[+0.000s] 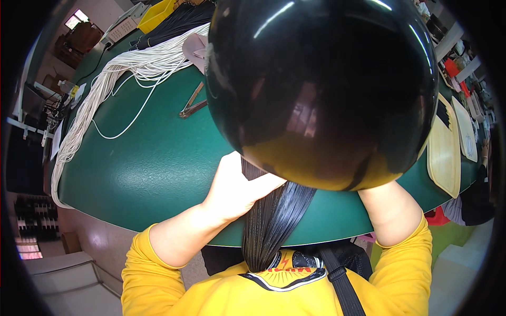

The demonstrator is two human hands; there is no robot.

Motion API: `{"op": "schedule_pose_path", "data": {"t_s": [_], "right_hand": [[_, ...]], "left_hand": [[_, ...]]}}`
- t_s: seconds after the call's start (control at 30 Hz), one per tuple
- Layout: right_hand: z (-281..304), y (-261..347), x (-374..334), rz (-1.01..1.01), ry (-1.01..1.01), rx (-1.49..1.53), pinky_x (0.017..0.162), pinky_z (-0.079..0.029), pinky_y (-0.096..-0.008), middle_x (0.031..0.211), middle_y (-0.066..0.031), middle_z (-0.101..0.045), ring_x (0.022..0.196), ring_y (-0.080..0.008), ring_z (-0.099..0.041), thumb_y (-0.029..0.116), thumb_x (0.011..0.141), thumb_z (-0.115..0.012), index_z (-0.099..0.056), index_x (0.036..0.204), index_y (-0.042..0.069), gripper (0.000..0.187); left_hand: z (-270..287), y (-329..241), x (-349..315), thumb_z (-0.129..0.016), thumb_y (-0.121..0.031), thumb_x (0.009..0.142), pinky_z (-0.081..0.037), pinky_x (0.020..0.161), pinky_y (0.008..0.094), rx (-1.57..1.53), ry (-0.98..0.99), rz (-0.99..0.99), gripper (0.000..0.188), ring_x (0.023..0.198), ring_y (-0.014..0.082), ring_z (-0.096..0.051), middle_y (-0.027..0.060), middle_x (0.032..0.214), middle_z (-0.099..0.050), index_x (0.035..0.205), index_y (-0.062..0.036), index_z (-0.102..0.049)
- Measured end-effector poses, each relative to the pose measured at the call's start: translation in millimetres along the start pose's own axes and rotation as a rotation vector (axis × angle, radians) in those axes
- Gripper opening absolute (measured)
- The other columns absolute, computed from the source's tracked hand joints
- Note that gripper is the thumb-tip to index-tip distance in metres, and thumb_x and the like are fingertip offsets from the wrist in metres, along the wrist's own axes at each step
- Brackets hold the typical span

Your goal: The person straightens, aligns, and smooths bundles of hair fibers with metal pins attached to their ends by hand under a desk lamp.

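My left hand [240,187] is wrapped round a thick bundle of thin black wires [276,216], near the table's front edge. The wires hang from the hand over that edge toward my lap. A large glossy black rounded thing [321,89] fills the upper middle and hides the bundle's far part. My right forearm [392,210] passes under its lower right side, so my right hand is out of sight.
A green table [142,152] spreads before me. A long bundle of white cables [110,73] lies along its left side. A brown metal tool [192,102] sits left of the black thing. Yellow trays [445,152] stand at right, a yellow bin [155,15] at back left.
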State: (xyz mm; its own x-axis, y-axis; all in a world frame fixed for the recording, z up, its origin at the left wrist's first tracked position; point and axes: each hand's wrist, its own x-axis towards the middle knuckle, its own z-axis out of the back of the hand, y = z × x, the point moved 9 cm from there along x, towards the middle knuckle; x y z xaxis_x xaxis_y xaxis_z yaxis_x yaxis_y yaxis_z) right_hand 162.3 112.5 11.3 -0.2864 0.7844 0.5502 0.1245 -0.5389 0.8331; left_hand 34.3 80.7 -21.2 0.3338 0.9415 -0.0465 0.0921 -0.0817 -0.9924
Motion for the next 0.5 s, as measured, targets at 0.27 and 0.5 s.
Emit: {"op": "schedule_pose_path", "data": {"t_s": [0.27, 0.5], "right_hand": [[-16.8, 8.2, 4.3, 0.135, 0.064, -0.547, 0.090, -0.037, -0.0313, 0.117, -0.0125, -0.045, 0.107, -0.0219, -0.043, 0.004, 0.075, -0.057, -0.038, 0.119, -0.001, 0.048], [-10.6, -44.2, -13.0, -0.133, 0.111, -0.041, 0.095, -0.032, -0.0306, 0.122, -0.0106, -0.039, 0.109, -0.0195, -0.040, 0.001, 0.077, -0.056, -0.033, 0.122, 0.000, 0.050]], "left_hand": [[0.6, -10.6, 0.2, -0.063, -0.009, 0.073, -0.045, 0.071, 0.0244, 0.096, -0.008, -0.032, 0.024, 0.076, 0.0110, -0.056, 0.0067, 0.085, -0.060, 0.093, 0.0022, -0.055], [-0.5, -6.6, -0.7, -0.064, -0.008, 0.072, -0.045, 0.068, 0.0236, 0.065, 0.005, 0.038, 0.023, 0.073, 0.0092, -0.055, 0.0053, 0.082, -0.060, 0.090, 0.0022, -0.055]]}}
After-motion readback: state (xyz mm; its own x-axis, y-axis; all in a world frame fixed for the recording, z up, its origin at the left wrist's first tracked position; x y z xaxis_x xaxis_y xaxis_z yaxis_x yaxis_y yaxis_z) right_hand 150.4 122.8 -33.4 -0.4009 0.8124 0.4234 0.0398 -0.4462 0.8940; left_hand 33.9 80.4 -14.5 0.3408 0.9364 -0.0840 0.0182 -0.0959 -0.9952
